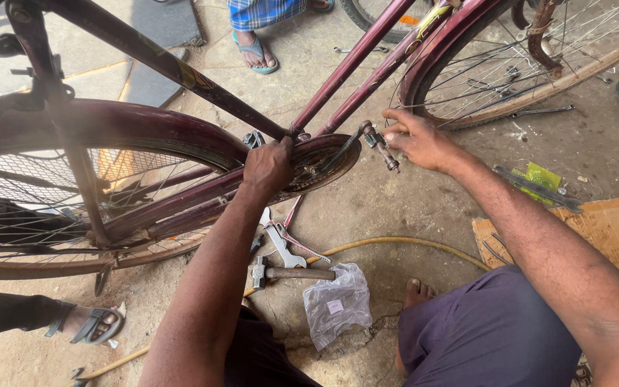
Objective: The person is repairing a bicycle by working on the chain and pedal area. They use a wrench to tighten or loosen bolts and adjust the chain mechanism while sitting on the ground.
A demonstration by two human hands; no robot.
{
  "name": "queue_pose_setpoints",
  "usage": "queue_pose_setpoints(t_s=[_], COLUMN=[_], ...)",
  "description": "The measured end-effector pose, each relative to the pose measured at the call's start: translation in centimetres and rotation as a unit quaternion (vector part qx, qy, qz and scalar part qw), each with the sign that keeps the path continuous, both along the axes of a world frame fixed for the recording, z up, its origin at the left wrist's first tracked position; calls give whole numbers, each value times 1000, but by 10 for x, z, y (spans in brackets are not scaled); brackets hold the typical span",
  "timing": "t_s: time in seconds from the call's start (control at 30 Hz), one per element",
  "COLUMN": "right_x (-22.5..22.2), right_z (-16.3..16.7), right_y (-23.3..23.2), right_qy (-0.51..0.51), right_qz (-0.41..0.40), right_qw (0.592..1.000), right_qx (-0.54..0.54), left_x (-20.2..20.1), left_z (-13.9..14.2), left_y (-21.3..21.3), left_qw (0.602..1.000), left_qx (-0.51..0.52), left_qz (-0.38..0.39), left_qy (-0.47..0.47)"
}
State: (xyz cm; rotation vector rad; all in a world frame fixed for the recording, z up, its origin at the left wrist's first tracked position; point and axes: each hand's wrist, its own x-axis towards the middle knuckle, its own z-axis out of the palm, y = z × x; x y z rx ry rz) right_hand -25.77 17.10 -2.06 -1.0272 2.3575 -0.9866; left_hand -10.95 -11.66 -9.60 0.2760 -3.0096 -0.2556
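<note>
A maroon bicycle stands across the view with its rear wheel at the left. My left hand grips the frame right beside the chainwheel, fingers closed over it. My right hand holds the bare pedal spindle at the end of the crank arm, fingers curled round its upper end. The crank points up and right from the chainwheel. My knees in dark purple cloth fill the bottom of the view.
On the ground below the chainwheel lie a hammer, spanners, a clear plastic bag and a yellow hose. Cardboard lies at right. Other people's sandalled feet stand nearby. A second wheel is at top right.
</note>
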Motion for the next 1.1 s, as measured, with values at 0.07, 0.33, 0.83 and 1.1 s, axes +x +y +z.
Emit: queue_pose_setpoints(t_s=[0.07, 0.33, 0.83, 1.1], right_x=[-7, -24, -39, -49], right_z=[-1, -9, -33, -45], right_y=[2, 6, 14, 40], right_qy=[-139, -133, 37, 145], right_qz=[-90, -137, -104, -39], right_qw=[985, 980, 951, 955], right_qx=[-51, -54, 288, 254], left_x=[-1, -2, 1, 2], left_z=[-2, -6, 3, -3], left_y=[-1, -2, -1, -4], left_qw=[1000, 1000, 999, 998], left_qx=[-9, -13, 8, 13], left_qz=[-10, -7, -15, -26], left_qy=[28, 17, 33, 51])
